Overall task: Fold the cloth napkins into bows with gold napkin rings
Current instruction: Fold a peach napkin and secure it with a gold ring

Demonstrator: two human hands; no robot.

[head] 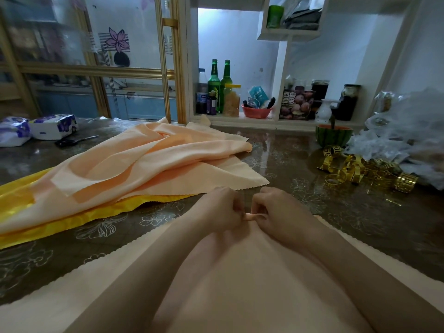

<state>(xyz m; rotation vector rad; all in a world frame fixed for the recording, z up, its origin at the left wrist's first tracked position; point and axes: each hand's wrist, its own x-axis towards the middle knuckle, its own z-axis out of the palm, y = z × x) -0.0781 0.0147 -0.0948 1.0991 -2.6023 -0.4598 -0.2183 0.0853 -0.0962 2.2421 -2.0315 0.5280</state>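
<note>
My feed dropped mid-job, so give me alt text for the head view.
The left hand and right hand both pinch the far corner of a peach napkin spread on the table before the person. A pile of peach napkins over yellow napkins lies to the left; gold napkin rings are heaped to the right.

Peach napkin; yellow cloth; gold napkin rings; floral-patterned brown table.
</note>
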